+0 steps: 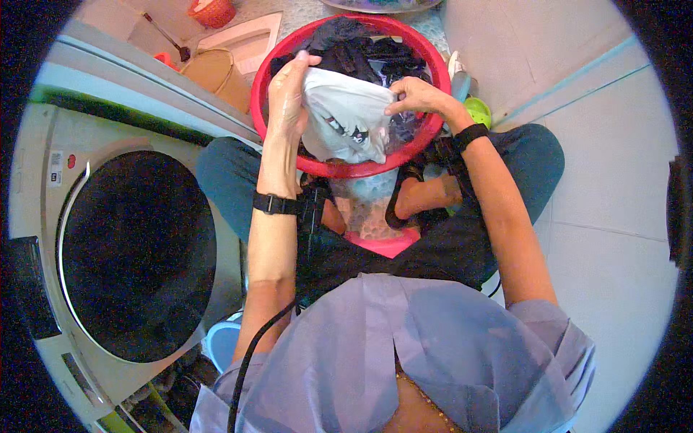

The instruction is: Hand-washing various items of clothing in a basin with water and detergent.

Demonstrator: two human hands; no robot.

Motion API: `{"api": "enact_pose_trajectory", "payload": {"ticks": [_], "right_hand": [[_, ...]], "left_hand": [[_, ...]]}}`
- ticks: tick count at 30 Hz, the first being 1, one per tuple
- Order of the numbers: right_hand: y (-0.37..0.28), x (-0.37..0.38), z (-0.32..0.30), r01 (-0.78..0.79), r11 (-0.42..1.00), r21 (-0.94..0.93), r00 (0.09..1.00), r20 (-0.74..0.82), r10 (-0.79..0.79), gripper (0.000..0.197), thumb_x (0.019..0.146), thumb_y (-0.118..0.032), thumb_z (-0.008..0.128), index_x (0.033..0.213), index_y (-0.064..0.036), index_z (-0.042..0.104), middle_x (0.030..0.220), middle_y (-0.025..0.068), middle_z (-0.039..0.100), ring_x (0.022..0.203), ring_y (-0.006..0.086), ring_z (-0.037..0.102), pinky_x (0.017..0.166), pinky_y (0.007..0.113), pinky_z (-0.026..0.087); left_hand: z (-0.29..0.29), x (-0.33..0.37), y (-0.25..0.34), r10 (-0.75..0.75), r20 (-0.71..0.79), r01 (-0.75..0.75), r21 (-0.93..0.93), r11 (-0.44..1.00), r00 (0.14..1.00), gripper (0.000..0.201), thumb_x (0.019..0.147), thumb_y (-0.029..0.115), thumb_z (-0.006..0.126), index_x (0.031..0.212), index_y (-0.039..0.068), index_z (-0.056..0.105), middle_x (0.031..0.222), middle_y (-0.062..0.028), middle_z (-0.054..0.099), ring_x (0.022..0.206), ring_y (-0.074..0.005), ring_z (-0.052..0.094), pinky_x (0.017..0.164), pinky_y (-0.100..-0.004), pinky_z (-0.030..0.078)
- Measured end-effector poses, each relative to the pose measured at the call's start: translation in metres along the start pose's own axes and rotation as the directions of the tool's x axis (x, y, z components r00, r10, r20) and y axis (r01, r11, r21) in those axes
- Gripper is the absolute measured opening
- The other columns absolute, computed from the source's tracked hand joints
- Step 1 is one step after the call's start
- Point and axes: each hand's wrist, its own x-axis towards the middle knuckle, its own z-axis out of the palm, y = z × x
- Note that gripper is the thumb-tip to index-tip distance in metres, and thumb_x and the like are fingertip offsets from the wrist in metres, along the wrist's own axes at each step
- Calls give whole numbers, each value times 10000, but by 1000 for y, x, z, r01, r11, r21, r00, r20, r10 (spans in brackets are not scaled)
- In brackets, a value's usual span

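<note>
Between my hands a wet white cloth garment [346,108] with a dark print hangs stretched over a red basin [346,170]. My left hand [289,94] grips its upper left edge, thumb and fingers closed on the fabric. On the other side my right hand [420,97] pinches the upper right edge. Dark wet clothes [354,54] lie in the basin behind the white garment. Part of the basin's contents is hidden by the garment and my hands.
A front-loading washing machine [137,252] stands at my left. Beyond the basin are a tan bucket [216,76], an orange basket [211,12] and a metal tub [382,6]. A green scoop-like item [477,112] and bottles [460,81] sit by the right wall. A blue bucket [222,343] is beside me.
</note>
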Motion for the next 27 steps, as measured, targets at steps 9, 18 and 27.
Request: {"api": "enact_pose_trajectory", "payload": {"ticks": [9,18,27], "right_hand": [[-32,-42,-47,-31,927,375,950,-277,144,290,697,-227,671,899,-35,592,778,-1,572,730,94,525,675,218,414],[-43,-57,-49,309,767,562,841,-539,56,186,741,-181,605,845,-31,569,760,5,570,670,85,520,614,211,416],[-9,-7,48,119,942,312,630,-757,171,194,776,-198,546,874,-32,556,860,160,574,783,263,571,707,364,449]], "left_hand": [[-25,-19,-4,24,70,-55,488,871,997,314,729,215,682,955,11,606,768,-15,610,680,-92,545,620,-236,436],[-22,-15,-47,-219,272,-212,942,261,937,451,678,411,671,879,10,632,853,-100,575,803,-165,544,726,-293,430],[-7,-8,-126,-306,291,408,-417,812,907,356,851,347,490,1016,36,541,987,-101,593,917,-226,563,823,-381,444]]}}
